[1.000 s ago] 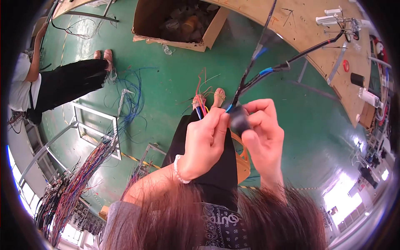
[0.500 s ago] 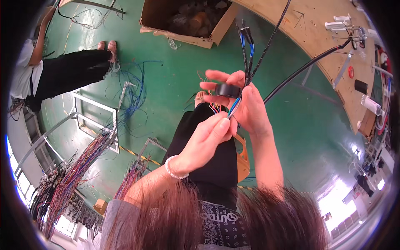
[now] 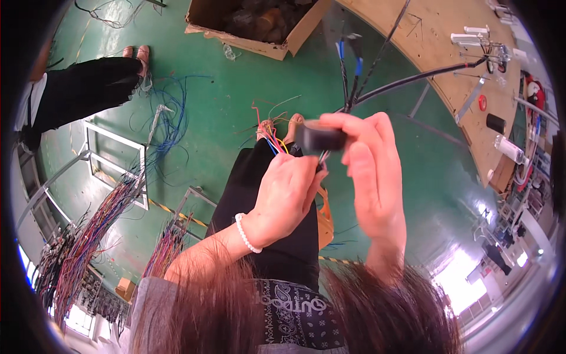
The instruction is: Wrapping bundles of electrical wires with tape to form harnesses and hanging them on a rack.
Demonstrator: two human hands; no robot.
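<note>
My left hand [image 3: 284, 190] is closed round a bundle of wires. Loose coloured wire ends [image 3: 274, 138] in red, yellow and blue fan out above its knuckles. My right hand [image 3: 377, 168] has its fingers on a roll of black tape [image 3: 323, 139], blurred by motion, just above the left fingers. Behind the roll, the taped black branches of the wire harness [image 3: 352, 88] spread upward, some with blue ends. From the same spot a thick black cable [image 3: 424, 76] runs right to the board. The roll hides the point where the branches join.
A curved wooden board [image 3: 436, 44] with white fixtures reaches across the upper right. At the top stands an open cardboard box [image 3: 236, 36]. Metal frames [image 3: 118, 133] and hanging wire bundles [image 3: 97, 227] fill the left. Another person's legs [image 3: 88, 91] show at upper left.
My right hand has come away from the wire branches and swung round with the tape roll, palm turned. The left hand has moved slightly left and down, exposing more coloured wire ends.
</note>
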